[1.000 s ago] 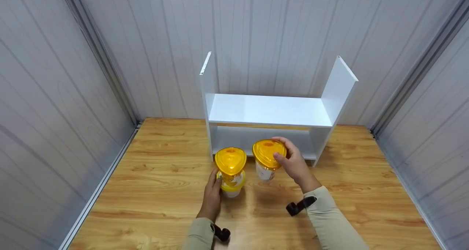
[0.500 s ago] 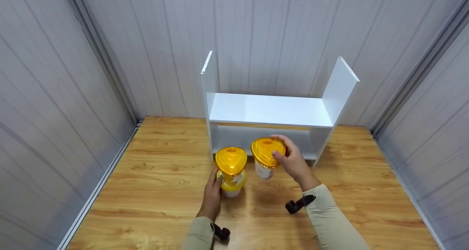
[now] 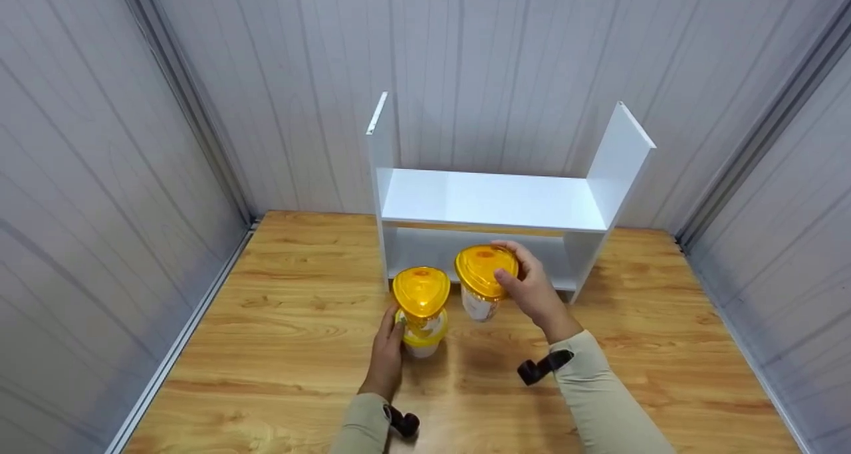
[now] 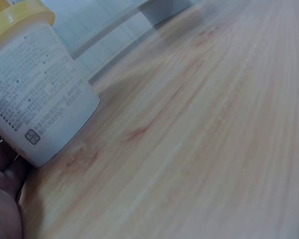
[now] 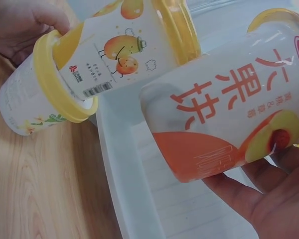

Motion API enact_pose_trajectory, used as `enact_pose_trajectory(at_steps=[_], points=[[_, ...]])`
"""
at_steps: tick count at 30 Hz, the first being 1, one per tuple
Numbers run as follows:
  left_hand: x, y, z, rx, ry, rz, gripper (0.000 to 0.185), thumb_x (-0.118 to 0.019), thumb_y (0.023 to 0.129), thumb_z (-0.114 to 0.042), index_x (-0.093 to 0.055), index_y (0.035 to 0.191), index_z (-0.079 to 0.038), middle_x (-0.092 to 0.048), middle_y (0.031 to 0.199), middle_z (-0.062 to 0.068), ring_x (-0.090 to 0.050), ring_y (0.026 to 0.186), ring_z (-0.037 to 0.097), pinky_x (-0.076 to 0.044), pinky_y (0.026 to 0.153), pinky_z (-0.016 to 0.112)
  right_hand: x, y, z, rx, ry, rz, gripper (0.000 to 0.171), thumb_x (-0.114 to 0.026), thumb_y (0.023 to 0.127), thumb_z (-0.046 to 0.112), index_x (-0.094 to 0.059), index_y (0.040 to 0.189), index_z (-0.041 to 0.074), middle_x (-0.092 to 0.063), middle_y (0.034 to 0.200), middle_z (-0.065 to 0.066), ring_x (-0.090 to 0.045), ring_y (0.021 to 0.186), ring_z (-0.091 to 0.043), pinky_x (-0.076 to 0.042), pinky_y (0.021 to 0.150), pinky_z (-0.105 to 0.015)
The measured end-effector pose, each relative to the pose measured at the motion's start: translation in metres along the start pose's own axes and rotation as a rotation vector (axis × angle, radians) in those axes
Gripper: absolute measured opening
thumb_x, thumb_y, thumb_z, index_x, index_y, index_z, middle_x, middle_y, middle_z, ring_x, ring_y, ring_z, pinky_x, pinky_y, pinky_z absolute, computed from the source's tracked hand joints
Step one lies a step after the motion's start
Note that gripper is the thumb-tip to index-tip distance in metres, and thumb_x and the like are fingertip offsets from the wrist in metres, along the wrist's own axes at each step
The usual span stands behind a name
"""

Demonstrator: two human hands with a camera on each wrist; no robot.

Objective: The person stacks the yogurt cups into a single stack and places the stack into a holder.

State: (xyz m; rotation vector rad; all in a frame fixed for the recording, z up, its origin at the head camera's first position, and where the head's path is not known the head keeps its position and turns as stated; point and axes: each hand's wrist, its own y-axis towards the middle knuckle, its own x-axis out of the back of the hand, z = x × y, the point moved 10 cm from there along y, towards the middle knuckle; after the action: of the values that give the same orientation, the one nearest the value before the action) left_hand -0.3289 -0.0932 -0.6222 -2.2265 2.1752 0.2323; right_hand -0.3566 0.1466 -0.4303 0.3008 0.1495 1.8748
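1. Over the last second the right hand has carried its yellow-lidded fruit cup a little up and back, toward the white shelf unit. The cup now hangs clear of the wooden table, just in front of the shelf's lower opening. I judge this a lift in progress, with the cup not yet set down anywhere.
2. The right hand's fingers and thumb are curled round the cup just under its lid; the right wrist view shows the palm and fingers cradling the printed body.
3. The left hand has barely moved. It rests against the side of a stack of two fruit cups, which stands on the table just left of the lifted cup.
4. The stack is one cup nested in another, the upper one tilted in the lower yellow-rimmed one.
5. Hard to tell: the left hand's fingers are mostly behind the stack, so whether it grips or merely steadies is unclear. The left wrist view shows only the edge of the palm touching the lower cup.
6. The shelf's lower compartment is partly hidden behind the cups and the right hand.
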Motion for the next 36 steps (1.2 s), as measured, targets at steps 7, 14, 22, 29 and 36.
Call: enact_pose_trajectory(at_steps=[7, 14, 22, 29, 36], points=[[0.001, -0.001, 0.001, 0.004, 0.022, -0.011, 0.058, -0.041, 0.109, -0.038, -0.026, 0.161, -0.018, -0.02, 0.167, 0.006, -0.015, 0.154, 0.026, -0.013, 0.123, 0.049, 0.0, 0.001, -0.001, -0.034, -0.027, 0.003, 0.053, -0.061, 0.098, 0.023, -0.045, 0.146, 0.007, -0.053, 0.136, -0.016, -0.056, 0.115, -0.033, -0.055, 0.095, -0.034], [0.001, -0.001, 0.003, 0.009, 0.013, -0.004, 0.058, -0.04, 0.109, -0.04, -0.025, 0.161, -0.017, -0.019, 0.167, 0.007, -0.015, 0.154, 0.026, -0.014, 0.123, 0.049, 0.002, 0.002, 0.0, 0.01, 0.004, -0.001, 0.051, -0.059, 0.098, 0.018, -0.046, 0.146, 0.004, -0.054, 0.132, -0.018, -0.057, 0.111, -0.032, -0.055, 0.092, -0.033], [0.0, 0.002, 0.002, 0.009, -0.001, 0.004, 0.06, -0.039, 0.109, -0.041, -0.024, 0.161, -0.015, -0.022, 0.167, 0.007, -0.018, 0.153, 0.025, -0.016, 0.123, 0.048, 0.001, 0.001, 0.003, 0.035, 0.003, -0.002, 0.055, -0.061, 0.098, 0.025, -0.045, 0.145, 0.002, -0.054, 0.131, -0.018, -0.058, 0.109, -0.031, -0.056, 0.091, -0.033], [0.0, 0.002, 0.001, 0.009, 0.007, -0.003, 0.059, -0.041, 0.108, -0.04, -0.026, 0.161, -0.015, -0.021, 0.167, 0.008, -0.015, 0.154, 0.028, -0.014, 0.123, 0.05, 0.002, 0.003, 0.005, 0.018, -0.007, -0.007, 0.058, -0.064, 0.098, 0.031, -0.046, 0.145, 0.004, -0.054, 0.133, -0.017, -0.057, 0.11, -0.031, -0.055, 0.092, -0.032], [-0.001, 0.002, 0.002, 0.002, -0.018, 0.008, 0.058, -0.041, 0.109, -0.04, -0.027, 0.16, -0.017, -0.021, 0.167, 0.005, -0.016, 0.154, 0.024, -0.014, 0.123, 0.048, 0.0, 0.006, 0.013, 0.042, 0.0, 0.01, 0.062, -0.066, 0.097, 0.04, -0.047, 0.144, 0.005, -0.055, 0.131, -0.018, -0.057, 0.109, -0.033, -0.055, 0.092, -0.032]])
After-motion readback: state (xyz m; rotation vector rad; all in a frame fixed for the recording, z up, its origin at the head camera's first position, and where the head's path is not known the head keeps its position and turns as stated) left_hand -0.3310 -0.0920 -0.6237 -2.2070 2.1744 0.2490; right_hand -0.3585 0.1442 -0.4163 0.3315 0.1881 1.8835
